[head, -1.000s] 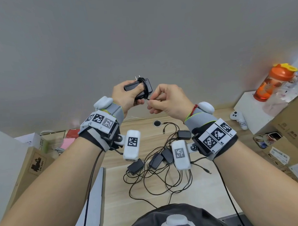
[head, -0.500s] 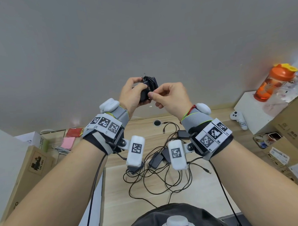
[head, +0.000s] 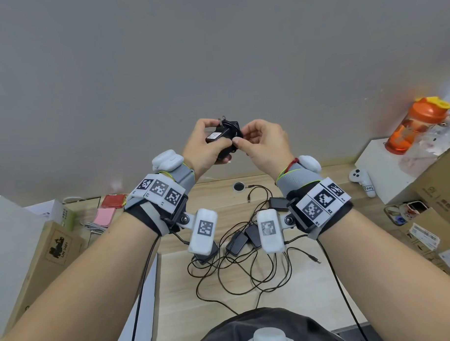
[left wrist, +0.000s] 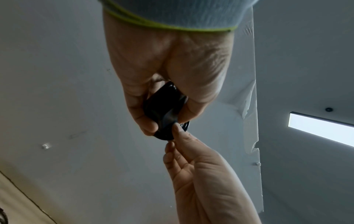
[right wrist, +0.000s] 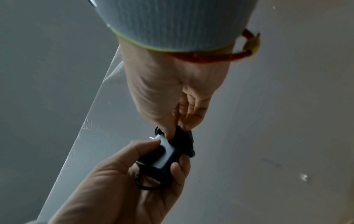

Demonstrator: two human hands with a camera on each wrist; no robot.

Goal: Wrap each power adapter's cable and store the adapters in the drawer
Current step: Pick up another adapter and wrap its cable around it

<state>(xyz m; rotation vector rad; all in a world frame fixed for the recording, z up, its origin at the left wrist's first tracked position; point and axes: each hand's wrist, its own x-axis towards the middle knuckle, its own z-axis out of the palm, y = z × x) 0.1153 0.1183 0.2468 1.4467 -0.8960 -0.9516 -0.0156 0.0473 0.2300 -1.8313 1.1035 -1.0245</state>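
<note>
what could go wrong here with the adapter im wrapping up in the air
The right hand only pinches the cable end against the black power adapter gripped by the left hand; if it isn't tucked, the coil may spring loose. Held high above the desk, a slip could drop it into the tangled adapters below.

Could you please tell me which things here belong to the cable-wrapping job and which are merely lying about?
Job:
- black adapter, in the left hand
- its wound cable, pinched by the right hand
- loose adapters, tangled on the desk

Lying about:
- orange bottle
- white controller
- cardboard box
</note>
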